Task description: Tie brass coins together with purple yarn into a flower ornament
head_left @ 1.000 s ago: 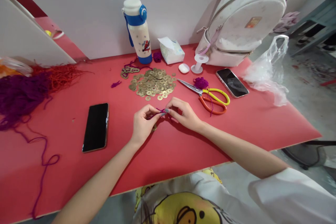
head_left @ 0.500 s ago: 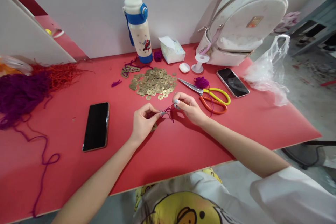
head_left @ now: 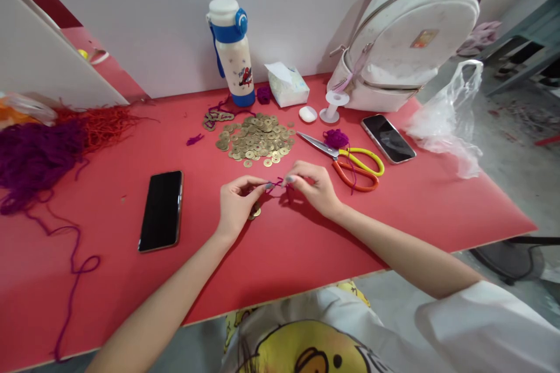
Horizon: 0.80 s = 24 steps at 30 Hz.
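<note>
A short length of purple yarn [head_left: 275,184] stretches between my two hands above the red table. My left hand [head_left: 238,203] pinches one part of it between thumb and index finger. A few brass coins [head_left: 256,211] with holes hang or lie just below those fingers; how they join the yarn is hidden. My right hand [head_left: 314,187] is closed in a pinch on the other part of the yarn, with loose ends near its fingertips. Beyond both hands lies a heap of holed brass coins [head_left: 261,135].
Scissors [head_left: 336,152] lie right of the heap beside a purple yarn ball [head_left: 336,138]. Phones lie left [head_left: 161,211] and right [head_left: 388,138]. Behind stand a bottle [head_left: 234,61], tissue pack [head_left: 287,86], white spool [head_left: 333,108] and backpack [head_left: 402,41]. Purple yarn [head_left: 39,157] is piled left.
My right hand has shifted slightly down and left, closer to the left hand, and its fingers have curled further. The coins below my left hand show a little more.
</note>
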Each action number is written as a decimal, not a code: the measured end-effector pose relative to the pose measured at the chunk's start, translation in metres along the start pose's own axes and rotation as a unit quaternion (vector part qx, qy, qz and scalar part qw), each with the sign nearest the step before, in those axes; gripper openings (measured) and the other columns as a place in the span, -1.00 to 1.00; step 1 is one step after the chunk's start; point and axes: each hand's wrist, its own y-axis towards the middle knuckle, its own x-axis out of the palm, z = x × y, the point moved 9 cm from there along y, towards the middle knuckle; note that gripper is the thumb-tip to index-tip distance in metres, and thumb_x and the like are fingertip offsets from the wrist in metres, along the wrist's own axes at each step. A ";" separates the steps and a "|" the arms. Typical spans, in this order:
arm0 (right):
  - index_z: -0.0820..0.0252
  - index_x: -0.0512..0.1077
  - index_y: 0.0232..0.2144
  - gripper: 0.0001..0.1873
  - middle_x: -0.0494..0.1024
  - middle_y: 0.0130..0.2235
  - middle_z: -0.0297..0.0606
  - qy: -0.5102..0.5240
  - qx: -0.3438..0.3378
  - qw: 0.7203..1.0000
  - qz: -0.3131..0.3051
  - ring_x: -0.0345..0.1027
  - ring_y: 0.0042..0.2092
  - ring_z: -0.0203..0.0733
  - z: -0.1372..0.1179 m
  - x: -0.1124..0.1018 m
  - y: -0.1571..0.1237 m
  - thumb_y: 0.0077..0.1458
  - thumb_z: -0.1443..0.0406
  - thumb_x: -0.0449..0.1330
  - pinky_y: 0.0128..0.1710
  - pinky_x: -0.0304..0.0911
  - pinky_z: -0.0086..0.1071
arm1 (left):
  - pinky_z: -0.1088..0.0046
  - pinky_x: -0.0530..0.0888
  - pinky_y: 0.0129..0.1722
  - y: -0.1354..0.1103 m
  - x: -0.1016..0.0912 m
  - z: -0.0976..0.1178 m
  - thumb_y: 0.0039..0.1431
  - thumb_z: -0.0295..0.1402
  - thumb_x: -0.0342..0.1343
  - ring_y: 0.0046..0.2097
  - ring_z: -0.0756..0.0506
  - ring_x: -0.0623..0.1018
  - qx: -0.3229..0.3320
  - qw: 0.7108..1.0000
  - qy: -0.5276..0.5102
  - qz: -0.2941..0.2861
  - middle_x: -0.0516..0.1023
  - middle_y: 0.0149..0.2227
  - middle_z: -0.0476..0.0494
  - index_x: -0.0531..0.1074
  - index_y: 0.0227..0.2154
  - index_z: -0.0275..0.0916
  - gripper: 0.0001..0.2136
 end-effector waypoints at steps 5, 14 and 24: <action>0.16 0.57 -0.19 -0.71 0.51 -0.37 -0.27 -0.130 0.000 0.986 -0.100 0.32 -0.40 -0.29 0.005 0.028 -0.011 0.24 0.10 0.20 -0.36 0.14 -0.42 | 0.57 0.30 -0.73 0.002 -0.003 0.010 -0.03 -0.28 0.33 -0.65 0.07 0.39 0.054 0.998 0.000 0.010 0.59 -0.46 -0.07 0.58 -0.49 -0.24 -0.86; 0.17 0.43 -0.37 -0.82 0.40 -0.43 -0.40 -0.098 0.054 0.986 -0.125 0.19 -0.45 -0.35 0.012 0.038 -0.014 0.16 0.20 0.30 -0.40 0.08 -0.47 | 0.58 0.32 -0.69 0.001 -0.004 0.010 -0.03 -0.29 0.31 -0.65 0.06 0.37 0.054 0.998 0.030 0.020 0.51 -0.60 0.00 0.56 -0.52 -0.24 -0.88; 0.18 0.45 -0.38 -0.76 0.42 -0.35 -0.24 -0.117 -0.043 0.980 -0.153 0.31 -0.29 -0.21 -0.008 0.043 -0.015 0.32 0.26 0.08 -0.28 0.21 -0.38 | 0.57 0.36 -0.64 -0.001 -0.001 0.018 -0.03 -0.32 0.30 -0.62 0.06 0.40 0.081 0.996 0.033 0.012 0.48 -0.60 0.02 0.54 -0.53 -0.24 -0.89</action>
